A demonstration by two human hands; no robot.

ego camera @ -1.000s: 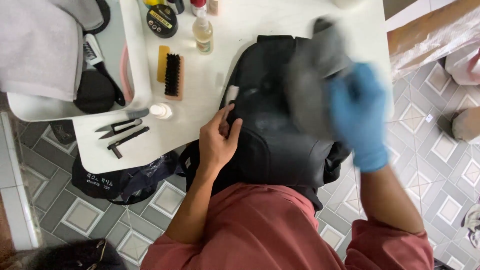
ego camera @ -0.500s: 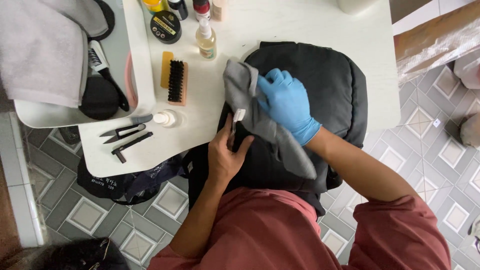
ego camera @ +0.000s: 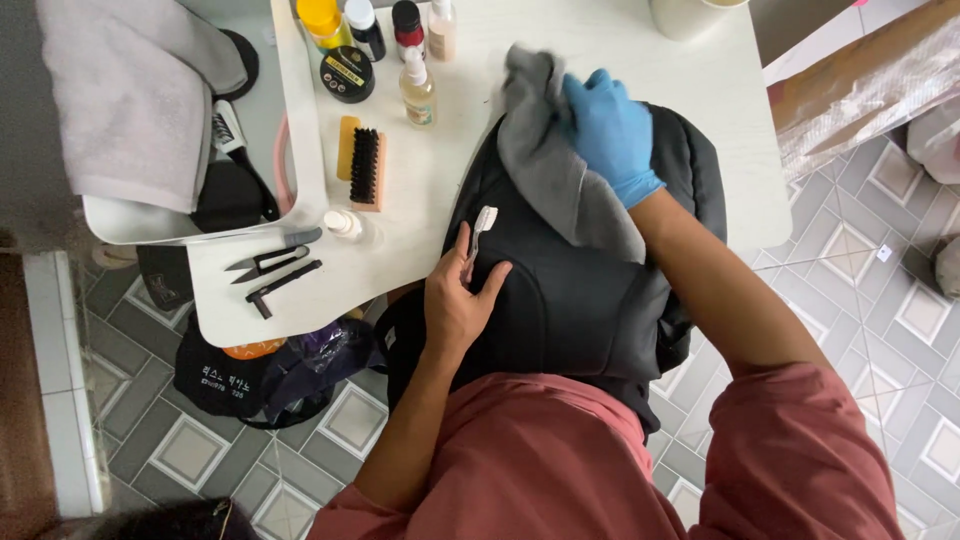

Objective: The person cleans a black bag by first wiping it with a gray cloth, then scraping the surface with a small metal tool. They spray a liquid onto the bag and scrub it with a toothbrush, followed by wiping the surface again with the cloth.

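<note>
1. Black padded fabric backpack (ego camera: 570, 290) lies at the white surface's (ego camera: 440, 190) near edge.
2. Gloved right hand (ego camera: 610, 130), fingers closed, presses soft grey cloth (ego camera: 550, 170) on it.
3. Bare left hand (ego camera: 455, 305) grips a small white brush (ego camera: 481, 225).

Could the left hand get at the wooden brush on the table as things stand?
Probably yes: the left hand rests on the black backpack holding a small white brush, and bare tabletop lies between it and the wooden brush.

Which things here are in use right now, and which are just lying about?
In use: backpack, grey cloth under the gloved right hand, small white brush in the left hand.
Lying about: wooden brush, bottles, tin, scissors, towel.
</note>
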